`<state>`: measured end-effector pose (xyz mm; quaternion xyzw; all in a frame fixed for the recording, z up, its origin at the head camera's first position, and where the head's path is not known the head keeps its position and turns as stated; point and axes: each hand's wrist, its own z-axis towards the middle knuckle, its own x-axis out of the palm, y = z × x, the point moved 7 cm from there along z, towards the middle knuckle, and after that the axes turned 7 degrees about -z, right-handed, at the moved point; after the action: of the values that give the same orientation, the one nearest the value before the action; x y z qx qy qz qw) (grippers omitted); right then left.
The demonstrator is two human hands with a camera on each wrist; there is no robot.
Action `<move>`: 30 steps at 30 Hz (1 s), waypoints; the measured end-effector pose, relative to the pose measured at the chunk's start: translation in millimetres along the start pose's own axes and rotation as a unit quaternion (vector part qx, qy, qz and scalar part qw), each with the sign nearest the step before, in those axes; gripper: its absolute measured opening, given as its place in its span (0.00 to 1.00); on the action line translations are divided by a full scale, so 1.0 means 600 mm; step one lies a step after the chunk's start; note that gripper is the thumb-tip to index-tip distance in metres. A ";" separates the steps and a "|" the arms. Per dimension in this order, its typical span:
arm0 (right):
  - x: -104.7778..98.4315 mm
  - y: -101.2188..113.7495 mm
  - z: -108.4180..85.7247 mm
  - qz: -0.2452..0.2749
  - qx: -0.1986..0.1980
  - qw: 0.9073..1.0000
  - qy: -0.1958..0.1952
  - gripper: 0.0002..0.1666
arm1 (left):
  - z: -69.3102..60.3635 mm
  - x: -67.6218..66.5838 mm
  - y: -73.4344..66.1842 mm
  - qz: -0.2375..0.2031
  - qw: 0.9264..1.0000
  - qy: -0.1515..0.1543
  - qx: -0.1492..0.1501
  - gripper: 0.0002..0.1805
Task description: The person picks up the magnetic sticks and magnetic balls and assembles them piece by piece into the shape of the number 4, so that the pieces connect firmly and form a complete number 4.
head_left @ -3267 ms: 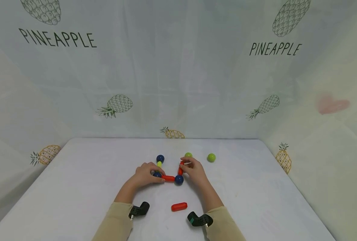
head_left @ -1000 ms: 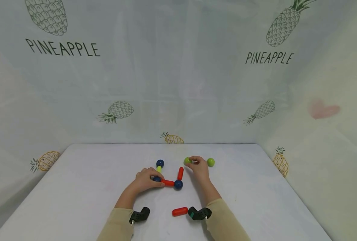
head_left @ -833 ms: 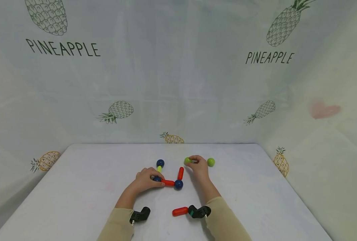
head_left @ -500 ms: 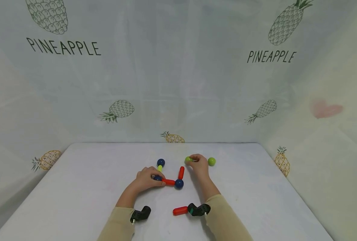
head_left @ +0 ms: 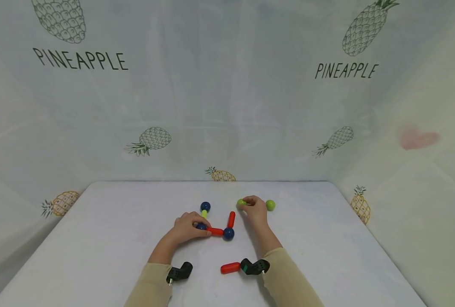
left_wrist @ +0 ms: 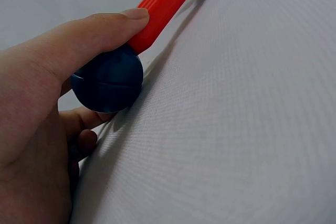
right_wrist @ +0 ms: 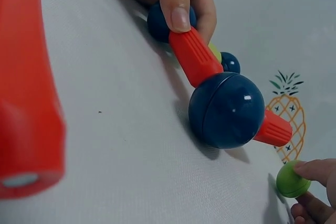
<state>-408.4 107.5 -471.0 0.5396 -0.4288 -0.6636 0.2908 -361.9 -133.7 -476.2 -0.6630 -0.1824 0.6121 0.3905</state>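
My left hand (head_left: 186,227) grips the joined piece at a blue ball (left_wrist: 107,80), its thumb on the red rod (left_wrist: 161,11) attached there. That rod runs right to another blue ball (head_left: 228,233), from which a second red rod (head_left: 231,219) points away from me. A yellow-green rod (head_left: 204,213) with a blue ball (head_left: 205,207) at its far end extends beyond my left hand. My right hand (head_left: 256,211) pinches a green ball (right_wrist: 292,179) between thumb and fingers, beyond and right of the second red rod, not touching it.
A second green ball (head_left: 270,205) lies just right of my right hand. Nearer to me, a loose red rod (head_left: 230,267) lies beside the right wrist camera (head_left: 255,267). A pineapple-print cloth (head_left: 227,85) hangs behind the white table (head_left: 108,238).
Earlier my right hand was at the second red rod; it has let go and moved away to the green ball, which it now pinches. My left hand stays on the joined piece.
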 end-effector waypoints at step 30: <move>-0.004 0.004 -0.011 0.047 0.027 0.998 0.016 0.15 | -0.001 -0.001 0.000 -0.002 1.000 0.002 0.009 0.07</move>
<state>-401.4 106.5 -468.0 0.5370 -0.4666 -0.6289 0.3136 -361.2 -134.5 -476.1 -0.6603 -0.1775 0.6115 0.3981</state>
